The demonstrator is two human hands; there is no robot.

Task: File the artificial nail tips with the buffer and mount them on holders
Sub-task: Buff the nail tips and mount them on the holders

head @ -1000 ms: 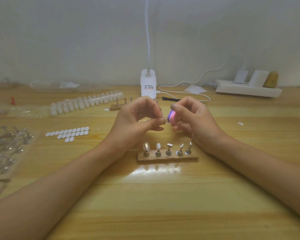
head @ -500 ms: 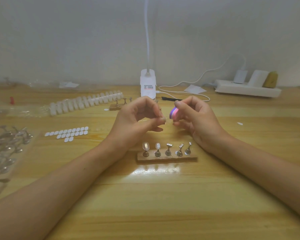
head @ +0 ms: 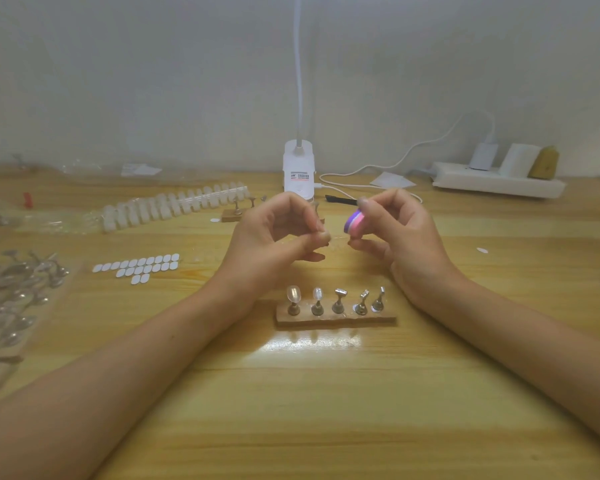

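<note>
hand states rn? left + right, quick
Left hand: thumb and forefinger pinch a tiny clear nail tip, which is barely visible.
Right hand: grips the pink and purple buffer.

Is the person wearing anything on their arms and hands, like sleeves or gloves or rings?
No. The left hand and right hand are bare, with no gloves, and no rings show. The left forearm and right forearm are bare too: no sleeves, watch or bracelet anywhere in the picture. The fingernails look short; they are too small to tell if they are painted.
</note>
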